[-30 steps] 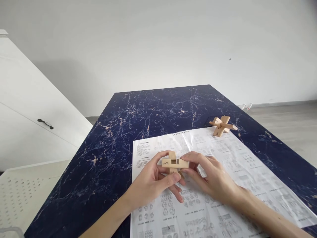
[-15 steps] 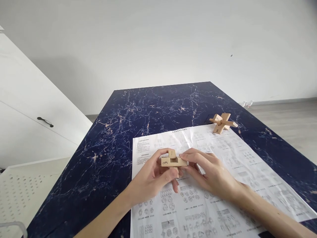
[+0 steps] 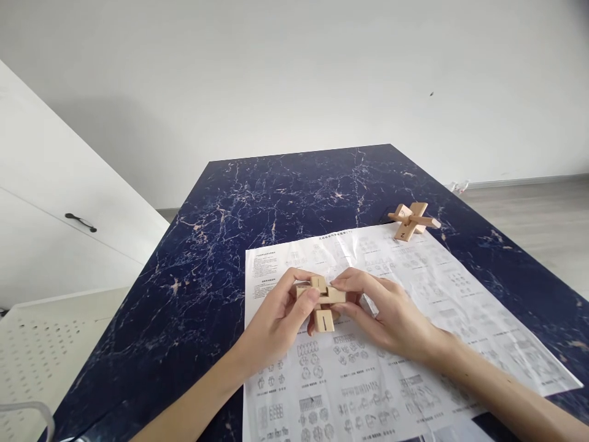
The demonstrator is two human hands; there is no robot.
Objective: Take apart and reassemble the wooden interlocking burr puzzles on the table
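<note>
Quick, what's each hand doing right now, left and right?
Left hand: closed on the wooden puzzle, fingers on its left side.
Right hand: closed on the same wooden puzzle, fingertips pinching its right end.

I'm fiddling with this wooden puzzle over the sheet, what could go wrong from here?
The wooden puzzle is pinched only by fingertips of the left hand and right hand; loose blocks may slip apart and drop. Both hands cover part of the instruction sheet, possibly hiding needed diagrams. The second puzzle sits near the table's edge.

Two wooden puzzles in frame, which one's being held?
The near puzzle, gripped by both hands over the sheet. The far puzzle sits untouched at the sheet's far edge.
</note>
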